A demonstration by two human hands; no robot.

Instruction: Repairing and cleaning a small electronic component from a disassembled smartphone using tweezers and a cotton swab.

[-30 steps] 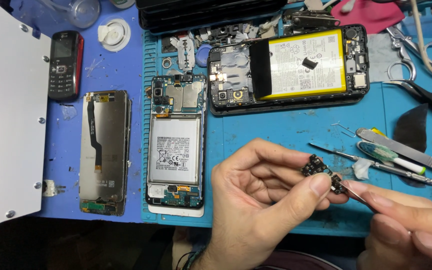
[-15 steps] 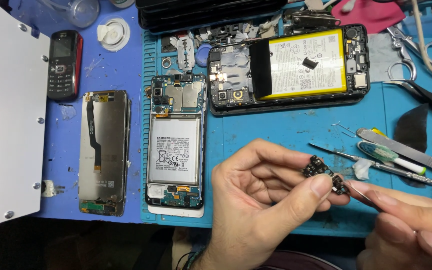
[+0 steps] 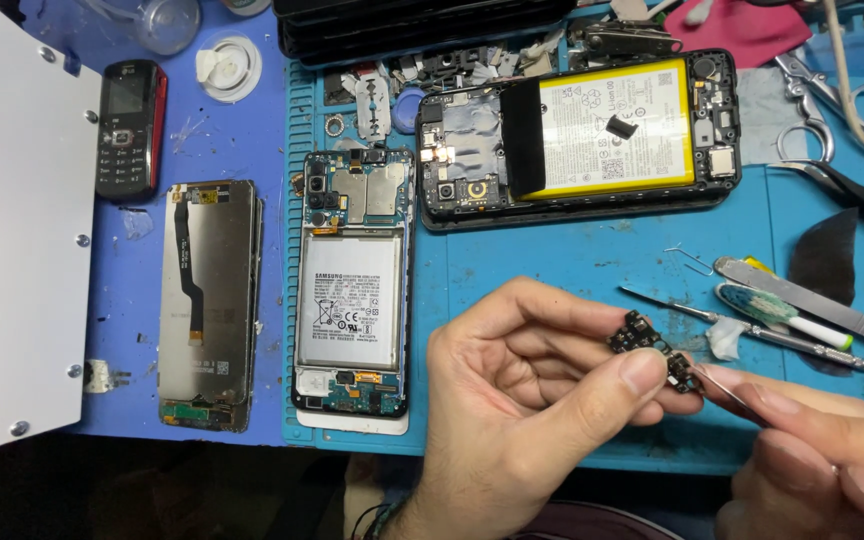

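- The big teal rubber work mat (image 3: 592, 290) lies flat, with an opened phone with a white battery (image 3: 352, 300) on its left part.
- The left hand (image 3: 522, 400) is curled, pinching a small black circuit board piece (image 3: 652, 352) between thumb and fingers, above the mat's near edge.
- The right hand (image 3: 812, 450) is closed around thin metal tweezers (image 3: 727, 385).
- The little board's long side slants down to the right, and its right end touches the tweezer tip, so the right hand is just beside it.

Left hand (image 3: 522, 400) pinching, right hand (image 3: 812, 450) fingers closed.
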